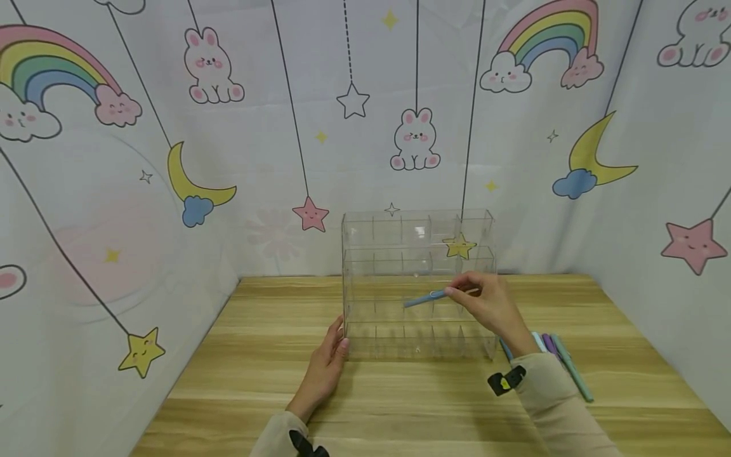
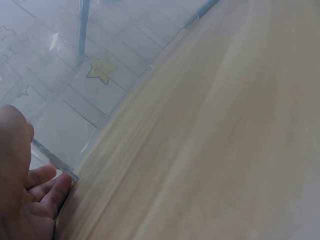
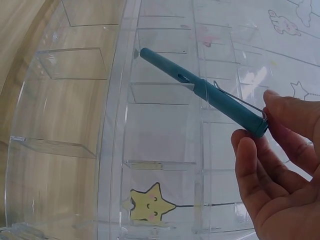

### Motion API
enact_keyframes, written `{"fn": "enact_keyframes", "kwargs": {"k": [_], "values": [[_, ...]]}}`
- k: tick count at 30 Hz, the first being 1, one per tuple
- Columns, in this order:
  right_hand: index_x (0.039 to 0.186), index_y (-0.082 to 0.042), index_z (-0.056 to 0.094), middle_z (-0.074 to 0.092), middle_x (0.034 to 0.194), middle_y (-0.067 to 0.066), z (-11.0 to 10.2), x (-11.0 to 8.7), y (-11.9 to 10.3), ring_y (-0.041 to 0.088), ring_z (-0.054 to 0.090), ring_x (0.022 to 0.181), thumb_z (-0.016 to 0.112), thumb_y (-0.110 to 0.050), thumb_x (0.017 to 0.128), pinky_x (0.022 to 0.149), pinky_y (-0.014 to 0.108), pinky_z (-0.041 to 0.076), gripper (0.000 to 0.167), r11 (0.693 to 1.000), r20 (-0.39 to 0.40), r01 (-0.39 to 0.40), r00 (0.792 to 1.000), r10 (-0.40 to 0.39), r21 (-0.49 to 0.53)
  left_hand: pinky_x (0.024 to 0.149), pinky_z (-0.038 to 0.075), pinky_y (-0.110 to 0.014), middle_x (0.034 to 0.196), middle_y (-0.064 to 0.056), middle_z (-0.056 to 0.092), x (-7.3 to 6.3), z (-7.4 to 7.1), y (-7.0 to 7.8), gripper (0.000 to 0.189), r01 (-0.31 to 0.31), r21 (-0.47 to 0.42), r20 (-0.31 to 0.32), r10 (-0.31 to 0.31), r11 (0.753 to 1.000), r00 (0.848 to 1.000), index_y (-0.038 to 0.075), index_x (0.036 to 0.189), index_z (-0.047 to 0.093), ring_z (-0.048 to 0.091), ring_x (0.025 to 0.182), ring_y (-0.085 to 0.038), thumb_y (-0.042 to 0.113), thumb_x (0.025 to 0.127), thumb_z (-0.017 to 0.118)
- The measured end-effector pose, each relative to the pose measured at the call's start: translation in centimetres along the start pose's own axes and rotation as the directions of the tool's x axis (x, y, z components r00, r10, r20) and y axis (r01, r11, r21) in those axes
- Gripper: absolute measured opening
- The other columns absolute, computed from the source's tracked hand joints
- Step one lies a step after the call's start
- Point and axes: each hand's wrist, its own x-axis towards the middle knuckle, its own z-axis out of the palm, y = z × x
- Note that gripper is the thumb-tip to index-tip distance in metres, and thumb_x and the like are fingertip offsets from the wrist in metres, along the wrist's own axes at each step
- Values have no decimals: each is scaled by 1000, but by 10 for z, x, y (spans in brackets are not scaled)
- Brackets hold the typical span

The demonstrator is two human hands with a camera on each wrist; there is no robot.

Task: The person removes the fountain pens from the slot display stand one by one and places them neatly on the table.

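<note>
A clear acrylic organizer (image 1: 419,254) with tiers of small compartments stands on the table. My left hand (image 1: 325,368) grips its lower left side, thumb in front; in the left wrist view the clear side panel (image 2: 55,159) passes between thumb and fingers. My right hand (image 1: 488,308) pinches a blue capped pen (image 1: 421,299) by its clip end. In the right wrist view the pen (image 3: 220,104) slants, its free end over a compartment in a middle tier. Whether that end touches the organizer I cannot tell.
On the wooden table (image 1: 228,381), right of the organizer, lie several more pens, among them a green one (image 1: 573,369) and a purple one (image 1: 550,344). The right sleeve (image 1: 556,400) partly covers them. A printed cloth (image 1: 274,152) hangs behind and at both sides.
</note>
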Motion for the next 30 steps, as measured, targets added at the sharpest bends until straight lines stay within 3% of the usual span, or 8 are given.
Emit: {"fn": "enact_keyframes", "kwargs": {"k": [6,13,20,26,30], "values": [[108,-6,78,81,102,13,3,0,-1,13,75,88,80,-11,97,76,17,61,12,999,-19,15,1000,-14,37,114,53,-60,152,-35,58,-1,0,-1,54,5,6,0,-5,1000,1000,15,167,36,62,139,-50,30,116,48],[114,-7,76,80,111,16,4,0,-1,28,76,99,79,-5,96,80,15,60,18,1000,-10,11,1000,-11,27,114,52,-60,153,-35,57,0,0,-2,54,6,5,2,-6,1000,1000,18,168,35,61,139,-50,30,116,48],[115,-7,76,80,114,17,3,0,-3,33,78,103,78,-1,96,82,12,58,20,999,1,3,1000,-3,38,113,53,-60,153,-35,57,0,-1,1,54,3,-8,-2,-3,1000,1000,17,167,36,62,139,-50,29,116,49],[115,-7,76,80,114,16,3,-2,-4,32,79,100,78,-2,96,84,21,63,21,999,8,-6,1000,6,46,114,53,-61,152,-35,58,0,-1,0,54,0,8,-3,0,1000,1000,16,168,35,61,139,-50,28,116,48],[115,-7,76,81,111,15,5,-3,-4,28,78,97,79,-12,98,85,29,65,19,1000,-2,-14,1000,14,24,113,53,-60,152,-35,58,0,0,0,54,1,8,-3,-1,1000,1000,17,168,35,62,139,-50,27,116,49]]}}
